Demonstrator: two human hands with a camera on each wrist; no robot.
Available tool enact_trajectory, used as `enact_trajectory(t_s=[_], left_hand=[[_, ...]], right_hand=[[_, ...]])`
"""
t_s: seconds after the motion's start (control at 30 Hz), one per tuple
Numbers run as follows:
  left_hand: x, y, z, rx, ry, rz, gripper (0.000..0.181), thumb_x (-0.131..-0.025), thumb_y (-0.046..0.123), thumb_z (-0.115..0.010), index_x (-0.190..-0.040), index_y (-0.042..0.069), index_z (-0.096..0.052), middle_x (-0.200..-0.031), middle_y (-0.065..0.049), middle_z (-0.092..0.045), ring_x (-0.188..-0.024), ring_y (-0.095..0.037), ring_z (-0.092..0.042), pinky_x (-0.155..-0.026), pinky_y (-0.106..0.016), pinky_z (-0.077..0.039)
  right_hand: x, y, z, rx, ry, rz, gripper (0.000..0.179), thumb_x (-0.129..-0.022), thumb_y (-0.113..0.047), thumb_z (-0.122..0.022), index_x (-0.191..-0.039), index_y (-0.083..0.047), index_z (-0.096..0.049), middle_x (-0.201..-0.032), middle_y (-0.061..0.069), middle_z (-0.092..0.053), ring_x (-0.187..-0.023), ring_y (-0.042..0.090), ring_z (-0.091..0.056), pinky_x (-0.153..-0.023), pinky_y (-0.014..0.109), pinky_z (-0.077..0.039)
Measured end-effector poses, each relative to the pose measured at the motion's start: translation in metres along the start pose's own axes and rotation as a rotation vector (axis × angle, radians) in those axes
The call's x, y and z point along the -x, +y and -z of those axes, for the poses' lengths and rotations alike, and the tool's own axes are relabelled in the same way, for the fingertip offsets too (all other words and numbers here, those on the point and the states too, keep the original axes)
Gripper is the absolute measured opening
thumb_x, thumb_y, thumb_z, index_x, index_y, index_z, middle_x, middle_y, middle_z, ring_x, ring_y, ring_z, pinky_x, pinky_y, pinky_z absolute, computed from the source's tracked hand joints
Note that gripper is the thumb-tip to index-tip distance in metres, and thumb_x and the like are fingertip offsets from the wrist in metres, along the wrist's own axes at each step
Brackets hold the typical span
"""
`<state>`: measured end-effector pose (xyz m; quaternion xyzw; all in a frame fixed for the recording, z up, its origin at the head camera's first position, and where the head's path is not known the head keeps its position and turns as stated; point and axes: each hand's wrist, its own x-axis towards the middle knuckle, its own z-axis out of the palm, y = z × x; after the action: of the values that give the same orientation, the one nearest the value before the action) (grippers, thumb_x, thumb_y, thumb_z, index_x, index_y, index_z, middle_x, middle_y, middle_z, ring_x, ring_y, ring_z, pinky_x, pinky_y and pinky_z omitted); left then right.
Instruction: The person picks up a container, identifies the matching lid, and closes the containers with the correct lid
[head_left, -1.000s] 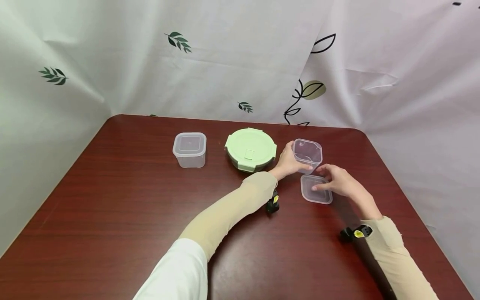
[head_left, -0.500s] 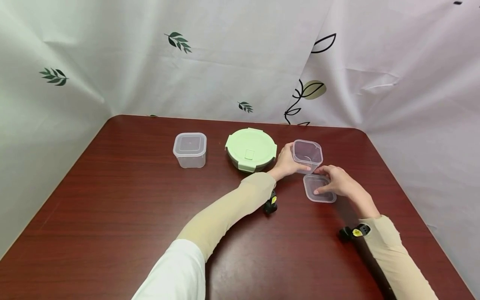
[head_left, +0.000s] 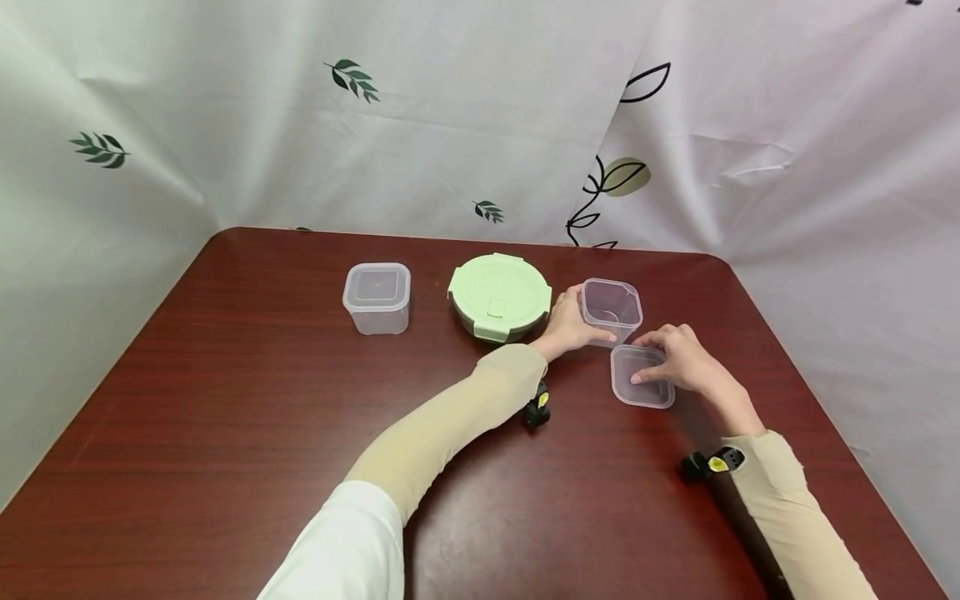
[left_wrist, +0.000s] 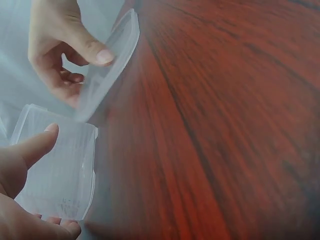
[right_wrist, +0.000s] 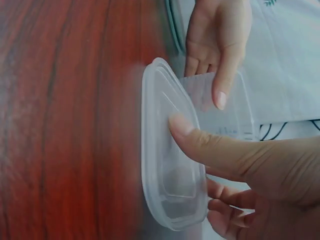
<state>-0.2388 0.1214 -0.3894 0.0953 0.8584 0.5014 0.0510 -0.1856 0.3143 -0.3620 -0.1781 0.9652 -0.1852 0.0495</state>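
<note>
My left hand [head_left: 572, 323] grips a clear square plastic container [head_left: 611, 310] at the table's right back; its top is uncovered in the head view. The thumb lies across the near wall, while the fingers wrap the left side and underside in the left wrist view. Just in front of it, my right hand [head_left: 681, 360] pinches a translucent square lid [head_left: 630, 390]. In the right wrist view the thumb presses on the face of that lid [right_wrist: 172, 165], with the fingers behind it. The lid stands tilted against the table in the left wrist view, its far edge close to the container.
A round food container with a pale green clip lid [head_left: 501, 293] stands just left of the left hand. Farther left is a second clear square container [head_left: 378, 300] with its lid on. The dark red wooden table [head_left: 247, 433] ends at a patterned white curtain [head_left: 450, 125].
The lid has slid a little to the right with my right hand, closer in under its palm. My left hand and the container stay almost where they were.
</note>
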Motion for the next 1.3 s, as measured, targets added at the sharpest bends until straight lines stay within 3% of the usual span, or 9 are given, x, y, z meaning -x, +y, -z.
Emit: enact_trajectory(t_s=[0.27,0.47,0.83,1.07,1.3], left_hand=[[-0.002,-0.001,0.001,0.010,-0.005,0.004,0.094,-0.066,0.022,-0.089,-0.143,0.007,-0.036,-0.136,-0.010,-0.048,-0.125,-0.021,-0.047,-0.105,-0.027,-0.039],[-0.003,-0.002,0.001,0.040,-0.015,0.005,0.095,-0.066,0.020,-0.089,-0.144,0.007,-0.035,-0.140,-0.010,-0.047,-0.128,-0.023,-0.045,-0.106,-0.029,-0.038],[-0.004,-0.002,0.000,0.013,-0.021,0.021,0.096,-0.066,0.018,-0.089,-0.145,0.007,-0.035,-0.142,-0.010,-0.046,-0.131,-0.022,-0.044,-0.108,-0.029,-0.037],[-0.004,-0.004,-0.001,-0.006,-0.009,0.008,0.093,-0.067,0.019,-0.089,-0.143,0.006,-0.038,-0.140,-0.010,-0.050,-0.130,-0.022,-0.046,-0.109,-0.028,-0.037],[-0.004,-0.005,-0.001,-0.002,-0.001,-0.003,0.093,-0.065,0.018,-0.090,-0.142,0.005,-0.039,-0.138,-0.010,-0.052,-0.129,-0.022,-0.047,-0.107,-0.027,-0.038]], right_hand=[[0.003,-0.005,0.013,0.023,0.133,0.038,0.020,-0.075,-0.007,-0.079,-0.093,-0.002,-0.071,-0.092,0.016,-0.068,-0.086,0.030,-0.056,-0.077,0.042,-0.042],[0.004,-0.012,0.021,0.021,0.125,0.045,0.010,-0.081,-0.008,-0.074,-0.091,-0.005,-0.071,-0.089,0.011,-0.070,-0.082,0.024,-0.061,-0.072,0.039,-0.047],[0.013,-0.024,0.036,0.034,0.146,0.087,0.010,-0.082,-0.007,-0.073,-0.088,-0.013,-0.068,-0.080,-0.001,-0.067,-0.074,0.010,-0.056,-0.065,0.026,-0.045],[0.019,-0.031,0.044,-0.011,0.245,0.226,0.019,-0.079,0.002,-0.073,-0.087,-0.013,-0.065,-0.078,-0.004,-0.062,-0.072,-0.001,-0.050,-0.063,0.016,-0.042],[0.022,-0.038,0.054,0.004,0.371,0.234,0.022,-0.077,0.006,-0.074,-0.088,-0.012,-0.067,-0.080,0.000,-0.062,-0.073,-0.002,-0.046,-0.065,0.013,-0.038]])
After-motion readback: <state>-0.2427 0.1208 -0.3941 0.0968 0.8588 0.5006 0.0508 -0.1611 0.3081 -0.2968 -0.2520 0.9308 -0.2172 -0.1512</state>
